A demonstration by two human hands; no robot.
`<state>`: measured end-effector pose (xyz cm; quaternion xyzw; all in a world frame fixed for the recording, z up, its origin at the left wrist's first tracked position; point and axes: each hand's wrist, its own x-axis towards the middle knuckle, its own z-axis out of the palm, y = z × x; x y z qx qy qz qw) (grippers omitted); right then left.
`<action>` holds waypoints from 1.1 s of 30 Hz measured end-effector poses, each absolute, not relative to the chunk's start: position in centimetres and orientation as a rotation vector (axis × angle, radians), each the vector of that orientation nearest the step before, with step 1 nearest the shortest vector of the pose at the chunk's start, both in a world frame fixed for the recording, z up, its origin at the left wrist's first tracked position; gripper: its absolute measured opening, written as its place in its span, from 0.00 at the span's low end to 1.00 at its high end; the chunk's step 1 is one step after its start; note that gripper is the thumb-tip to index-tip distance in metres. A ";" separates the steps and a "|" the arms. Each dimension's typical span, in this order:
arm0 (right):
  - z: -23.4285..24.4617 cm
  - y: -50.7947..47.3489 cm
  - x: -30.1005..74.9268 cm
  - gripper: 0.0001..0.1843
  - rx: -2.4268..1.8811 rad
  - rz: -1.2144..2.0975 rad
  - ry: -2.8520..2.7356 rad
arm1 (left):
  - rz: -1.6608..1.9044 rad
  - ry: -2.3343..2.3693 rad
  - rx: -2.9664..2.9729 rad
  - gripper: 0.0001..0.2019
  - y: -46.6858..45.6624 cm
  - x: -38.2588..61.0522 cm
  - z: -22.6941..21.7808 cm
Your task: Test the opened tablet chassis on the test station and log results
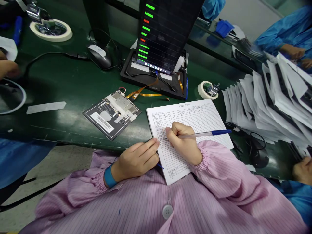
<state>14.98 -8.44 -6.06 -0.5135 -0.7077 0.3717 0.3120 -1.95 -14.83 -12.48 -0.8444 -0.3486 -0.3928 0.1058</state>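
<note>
My right hand point(184, 140) is closed around a clear pen point(204, 134) with a blue cap on its rear end. The pen's tip rests near the left columns of a printed form point(195, 115) on a stack of paper at the table's front edge. Handwriting shows in its upper rows. Beside the stack's left edge lies my left hand point(137, 159), fingers stretched out close together, fingertips touching the paper's edge; its thumb is mostly hidden. A blue band circles that wrist. Left of the form is a flat black device board point(110, 113) with a barcode label, tape and orange flex cables point(148, 95).
A monitor point(165, 32) displaying green and red text stands in a black tray point(151, 83). Around it are a mouse point(99, 55), tape rolls point(207, 90) and a tape strip point(46, 107). White pouches point(258, 97) stand in a row at right. Co-workers' hands point(303, 170) appear at the sides.
</note>
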 end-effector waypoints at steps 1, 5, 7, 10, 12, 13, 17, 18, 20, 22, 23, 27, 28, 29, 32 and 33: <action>-6.1 -8.4 15.1 0.21 -1.366 0.979 -1.857 | -1.156 -1.026 -2.489 0.03 -14.8 -1.9 -12.5; -6.1 -8.5 15.2 0.21 -1.354 1.008 -1.852 | -1.158 -1.029 -2.478 0.03 -14.8 -1.9 -12.4; -6.1 -8.5 15.2 0.21 -1.345 1.023 -1.851 | -1.153 -1.030 -2.475 0.03 -14.8 -1.9 -12.3; -6.1 -8.5 15.1 0.21 -1.346 1.006 -1.869 | -1.156 -1.021 -2.475 0.03 -14.8 -1.9 -12.4; -6.1 -8.6 15.1 0.21 -1.348 0.986 -1.883 | -1.159 -1.019 -2.473 0.03 -14.8 -1.9 -12.4; -6.1 -8.6 15.1 0.21 -1.348 0.980 -1.891 | -1.159 -1.020 -2.472 0.03 -14.8 -1.9 -12.4; -6.1 -8.6 15.1 0.21 -1.335 0.967 -1.910 | -1.152 -1.024 -2.475 0.04 -14.8 -1.9 -12.3; -6.1 -8.6 15.1 0.21 -1.334 0.965 -1.905 | -1.152 -1.026 -2.475 0.04 -14.8 -1.9 -12.3; -6.1 -8.5 15.1 0.21 -1.342 0.961 -1.894 | -1.150 -1.027 -2.482 0.04 -14.8 -1.9 -12.3; -6.1 -8.5 15.1 0.21 -1.343 0.954 -1.905 | -1.151 -1.027 -2.490 0.04 -14.8 -1.9 -12.3; -6.1 -8.5 15.1 0.21 -1.342 0.951 -1.913 | -1.151 -1.025 -2.492 0.04 -14.8 -1.9 -12.3; -6.2 -8.5 15.0 0.21 -1.340 0.929 -1.916 | -1.156 -1.025 -2.486 0.04 -14.8 -2.0 -12.4; -6.2 -8.5 15.0 0.21 -1.333 0.915 -1.919 | -1.157 -1.024 -2.486 0.04 -14.8 -2.0 -12.4; -6.2 -8.5 15.1 0.21 -1.321 0.899 -1.923 | -1.160 -1.022 -2.486 0.04 -14.8 -2.0 -12.4; -6.3 -8.4 15.1 0.21 -1.329 0.904 -1.883 | -1.165 -1.019 -2.494 0.04 -14.8 -2.0 -12.4; -6.3 -8.4 15.1 0.21 -1.349 0.931 -1.831 | -1.162 -1.018 -2.499 0.03 -14.8 -2.0 -12.4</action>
